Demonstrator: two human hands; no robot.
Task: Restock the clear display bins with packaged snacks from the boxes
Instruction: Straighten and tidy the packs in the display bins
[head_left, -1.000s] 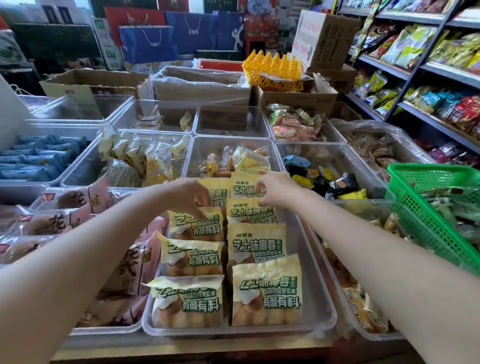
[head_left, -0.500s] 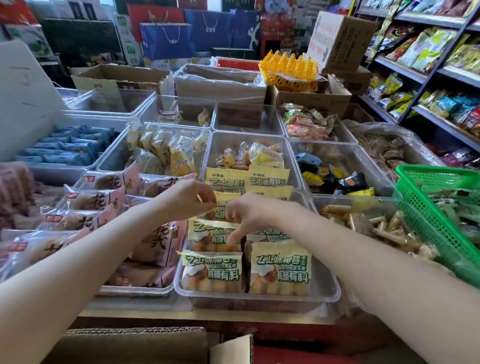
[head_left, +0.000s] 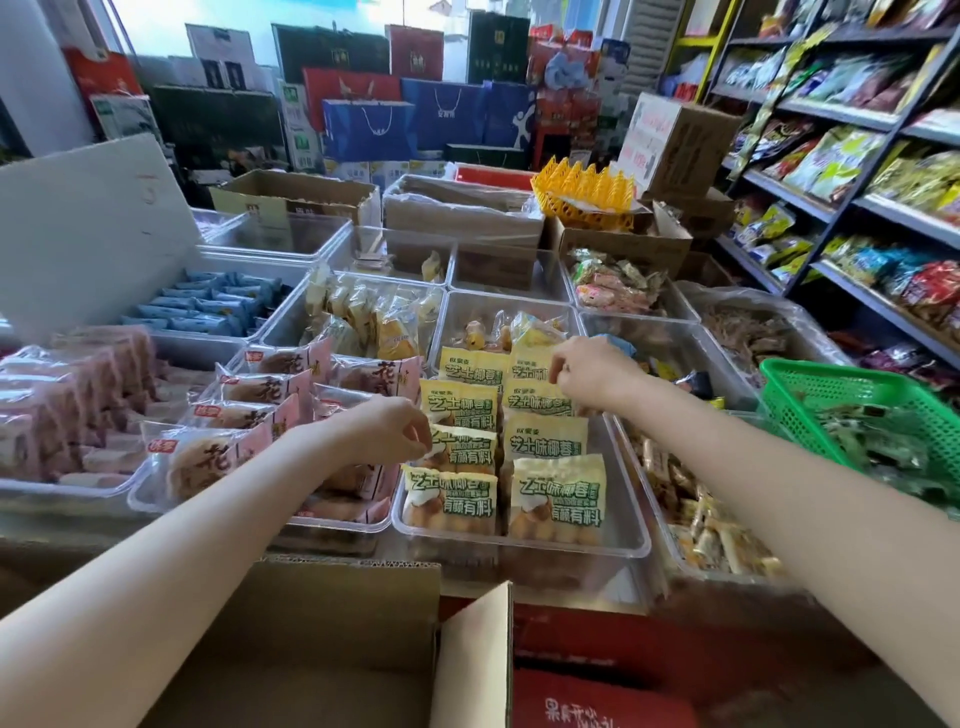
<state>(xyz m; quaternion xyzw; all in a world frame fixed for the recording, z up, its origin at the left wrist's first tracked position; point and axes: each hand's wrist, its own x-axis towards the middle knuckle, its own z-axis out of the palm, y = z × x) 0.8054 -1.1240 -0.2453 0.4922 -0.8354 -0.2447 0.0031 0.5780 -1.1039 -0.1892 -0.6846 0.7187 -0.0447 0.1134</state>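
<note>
Yellow snack packs (head_left: 558, 493) touch both hands' fingers (head_left: 422, 434) in the clear bin (head_left: 631, 540).

The yellow snack packs (head_left: 558, 491) lined up in the clear bin (head_left: 631, 525) have big green characters, "芝士味椰蓉" up top and "有颜有料" underneath, with a smaller line in between that's too blurry to make out. Next bin over, the pink packs (head_left: 208, 460) show a big dark "花" plus a little red corner tag I can't read, and the red box (head_left: 597, 701) down at the bottom edge has white characters starting "果", rest is cut off. The pinkish printing on the tilted cardboard box (head_left: 675, 143) at the back and all the shelf packaging are too small or fuzzy to read.
</note>
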